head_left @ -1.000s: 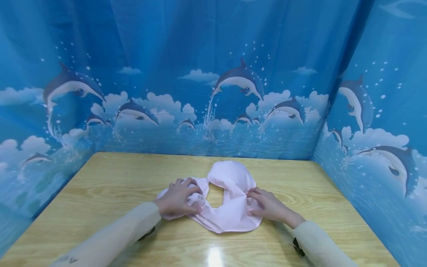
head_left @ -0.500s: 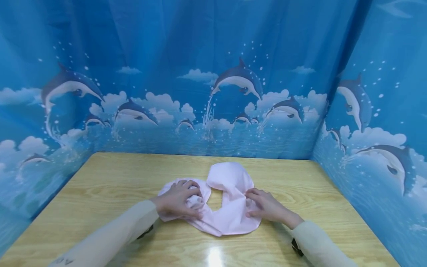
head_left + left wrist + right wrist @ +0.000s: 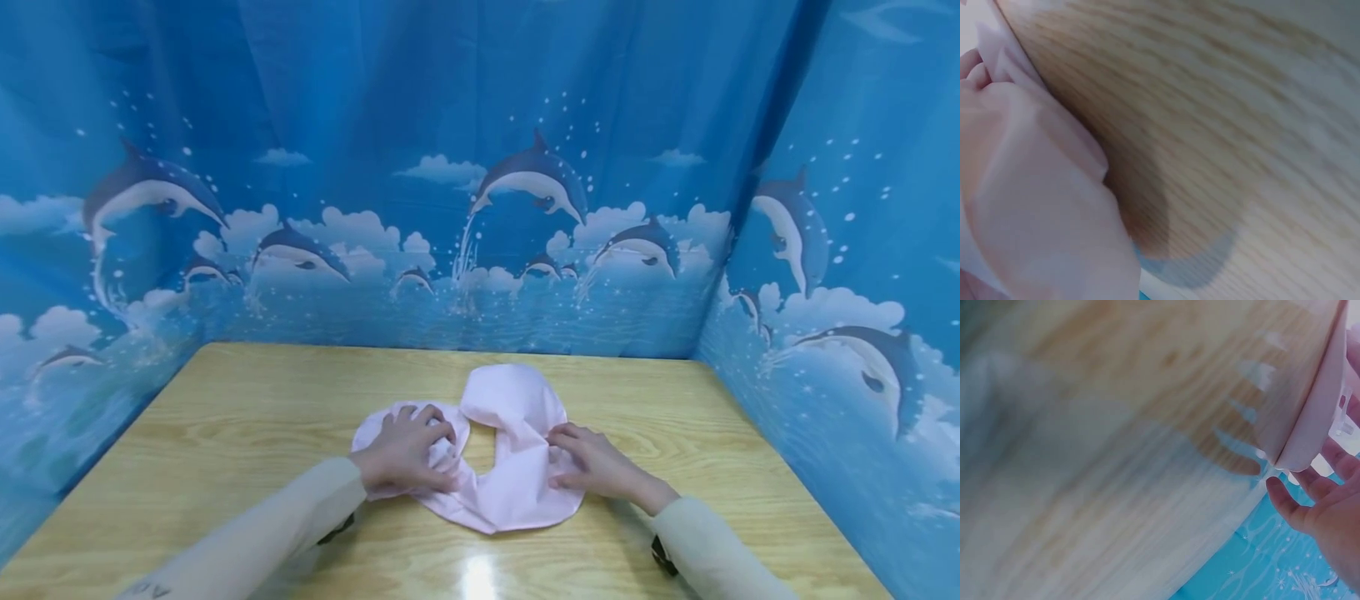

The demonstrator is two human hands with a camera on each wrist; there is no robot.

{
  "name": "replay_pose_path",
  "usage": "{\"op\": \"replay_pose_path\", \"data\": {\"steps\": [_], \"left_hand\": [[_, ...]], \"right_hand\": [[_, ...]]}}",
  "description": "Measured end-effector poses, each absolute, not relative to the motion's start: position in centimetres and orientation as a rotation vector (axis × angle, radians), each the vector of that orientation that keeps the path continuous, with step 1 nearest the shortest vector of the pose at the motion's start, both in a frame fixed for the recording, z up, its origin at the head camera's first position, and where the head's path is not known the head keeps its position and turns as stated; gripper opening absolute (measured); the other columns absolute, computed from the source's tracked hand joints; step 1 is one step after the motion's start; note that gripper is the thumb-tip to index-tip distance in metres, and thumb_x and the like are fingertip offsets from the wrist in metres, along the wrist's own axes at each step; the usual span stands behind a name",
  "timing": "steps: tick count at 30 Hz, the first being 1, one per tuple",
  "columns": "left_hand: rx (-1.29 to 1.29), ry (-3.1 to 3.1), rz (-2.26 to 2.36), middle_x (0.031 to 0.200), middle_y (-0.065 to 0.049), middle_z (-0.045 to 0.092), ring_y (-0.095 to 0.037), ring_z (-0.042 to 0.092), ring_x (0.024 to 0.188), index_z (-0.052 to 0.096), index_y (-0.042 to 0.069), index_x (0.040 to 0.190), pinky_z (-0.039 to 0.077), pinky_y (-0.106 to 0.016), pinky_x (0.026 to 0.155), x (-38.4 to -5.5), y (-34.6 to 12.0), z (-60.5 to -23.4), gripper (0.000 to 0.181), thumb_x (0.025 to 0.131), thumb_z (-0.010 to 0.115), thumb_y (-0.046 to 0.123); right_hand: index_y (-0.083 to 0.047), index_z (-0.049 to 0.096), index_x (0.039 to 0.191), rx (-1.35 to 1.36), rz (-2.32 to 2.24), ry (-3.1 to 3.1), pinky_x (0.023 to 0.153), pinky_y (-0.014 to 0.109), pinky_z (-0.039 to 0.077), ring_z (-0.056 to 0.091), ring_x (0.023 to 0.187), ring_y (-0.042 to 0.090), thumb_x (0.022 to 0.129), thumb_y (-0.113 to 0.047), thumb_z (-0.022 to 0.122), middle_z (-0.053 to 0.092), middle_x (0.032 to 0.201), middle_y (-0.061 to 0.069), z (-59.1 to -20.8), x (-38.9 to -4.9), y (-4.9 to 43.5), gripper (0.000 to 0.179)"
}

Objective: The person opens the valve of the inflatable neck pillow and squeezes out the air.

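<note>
A pale pink cloth (image 3: 525,483), bib-shaped with rounded ends, lies on the wooden table around an oval gap that shows the wood. My left hand (image 3: 405,450) grips a bunched part at its left side, fingers curled over the fabric. In the left wrist view, the folded cloth (image 3: 1054,200) covers most of that hand. On the right side, my right hand (image 3: 600,462) holds the cloth by its edge, and creases run out from the fingertips. A small clear plastic piece (image 3: 1342,412) shows by the fingers in the right wrist view.
The wooden table (image 3: 262,392) extends around the cloth on all sides. A blue curtain (image 3: 360,125) printed with dolphins and clouds hangs behind it and along both sides.
The cloth's left lobe has spread out a little under my left hand, showing more of its rounded edge. My right hand stays in nearly the same place on the cloth.
</note>
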State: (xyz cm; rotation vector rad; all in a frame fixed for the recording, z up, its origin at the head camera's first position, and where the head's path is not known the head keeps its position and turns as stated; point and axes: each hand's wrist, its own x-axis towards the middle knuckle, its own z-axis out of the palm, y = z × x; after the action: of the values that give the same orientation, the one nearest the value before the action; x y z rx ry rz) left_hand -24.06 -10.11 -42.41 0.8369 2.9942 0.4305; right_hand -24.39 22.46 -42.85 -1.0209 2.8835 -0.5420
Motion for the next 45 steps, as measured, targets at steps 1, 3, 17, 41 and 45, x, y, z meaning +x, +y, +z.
{"op": "replay_pose_path", "data": {"steps": [1, 3, 17, 41, 45], "left_hand": [[0.831, 2.993, 0.426, 0.114, 0.002, 0.046, -0.035, 0.04, 0.111, 0.055, 0.036, 0.098, 0.035, -0.059, 0.087, -24.1, -10.1, -42.5, 0.049, 0.063, 0.064, 0.069], [0.818, 2.983, 0.428, 0.114, 0.002, 0.046, -0.035, 0.041, 0.11, 0.055, 0.037, 0.097, 0.037, -0.058, 0.085, -24.3, -10.1, -42.5, 0.046, 0.064, 0.067, 0.066], [1.018, 2.804, 0.545, 0.12, 0.005, 0.044, -0.029, 0.041, 0.112, 0.053, 0.037, 0.097, 0.037, -0.052, 0.085, -24.9, -10.8, -42.2, 0.035, 0.068, 0.073, 0.037], [1.102, 2.707, 0.374, 0.152, 0.014, -0.015, -0.039, -0.006, 0.139, -0.008, 0.043, 0.143, 0.012, -0.069, 0.102, -26.7, -9.5, -41.2, 0.122, 0.057, 0.078, 0.047], [1.111, 2.682, 0.364, 0.153, 0.016, -0.007, -0.036, -0.007, 0.14, -0.005, 0.042, 0.144, 0.008, -0.067, 0.104, -26.9, -9.4, -41.2, 0.117, 0.059, 0.076, 0.05]], "right_hand": [[-0.008, 0.056, 0.123, -1.02, -0.545, 2.883, 0.09, 0.059, 0.038, 0.051, 0.111, 0.033, 0.078, -0.047, 0.066, 0.053, 0.125, 0.012, -42.9, -24.4, 22.5, 0.06], [-0.008, 0.056, 0.123, -1.014, -0.552, 2.88, 0.09, 0.059, 0.038, 0.051, 0.111, 0.033, 0.078, -0.047, 0.065, 0.053, 0.125, 0.012, -42.8, -24.3, 22.4, 0.06], [-0.009, 0.059, 0.118, -1.023, -0.561, 2.882, 0.089, 0.059, 0.039, 0.052, 0.111, 0.033, 0.079, -0.047, 0.065, 0.053, 0.124, 0.013, -42.6, -24.2, 22.4, 0.055], [-0.008, 0.057, 0.121, -1.033, -0.534, 2.865, 0.089, 0.058, 0.039, 0.051, 0.112, 0.033, 0.079, -0.049, 0.064, 0.053, 0.125, 0.013, -42.6, -24.1, 22.3, 0.059], [-0.008, 0.057, 0.121, -1.041, -0.539, 2.864, 0.088, 0.058, 0.039, 0.051, 0.112, 0.034, 0.078, -0.049, 0.064, 0.053, 0.125, 0.013, -42.6, -24.1, 22.3, 0.059]]}}
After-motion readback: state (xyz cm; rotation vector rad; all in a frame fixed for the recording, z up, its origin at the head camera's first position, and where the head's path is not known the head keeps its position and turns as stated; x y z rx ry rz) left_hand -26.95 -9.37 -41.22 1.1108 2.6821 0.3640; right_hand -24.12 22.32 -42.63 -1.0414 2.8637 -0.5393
